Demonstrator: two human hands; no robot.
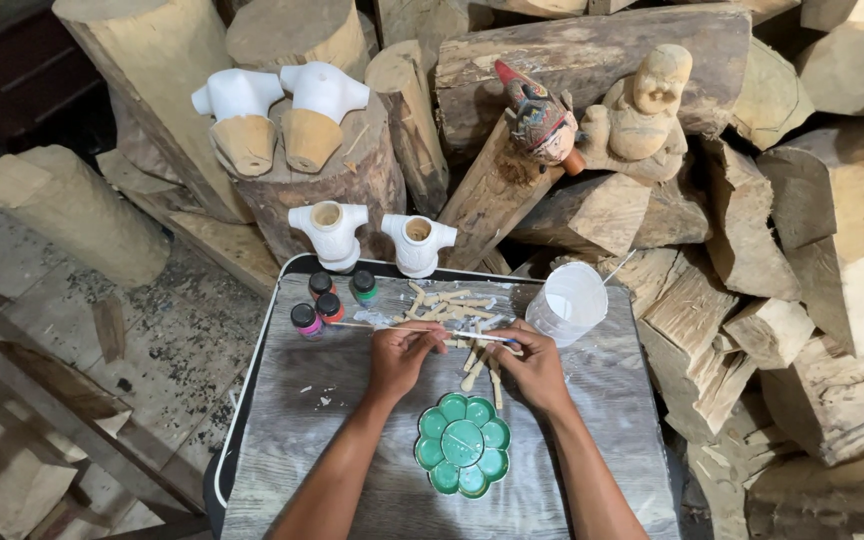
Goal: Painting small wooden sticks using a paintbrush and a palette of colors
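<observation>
My left hand (pixel 400 355) and my right hand (pixel 532 366) meet over a small grey wood-grain table (pixel 332 440). Both pinch thin brushes (pixel 422 331) that lie across between them, the handles reaching left toward the paint bottles. Under and beyond my fingers lies a heap of small pale wooden pieces (pixel 457 308). A green flower-shaped paint palette (pixel 462 445) sits on the table between my forearms.
Several small paint bottles (pixel 324 300) stand at the table's back left, a clear plastic cup (pixel 568 302) at back right. Two white carved torsos (pixel 372 235) sit on the far edge, two more (pixel 277 110) on a log. A painted puppet head (pixel 542 120) and a carved figure (pixel 642 105) rest on stacked logs (pixel 802 260).
</observation>
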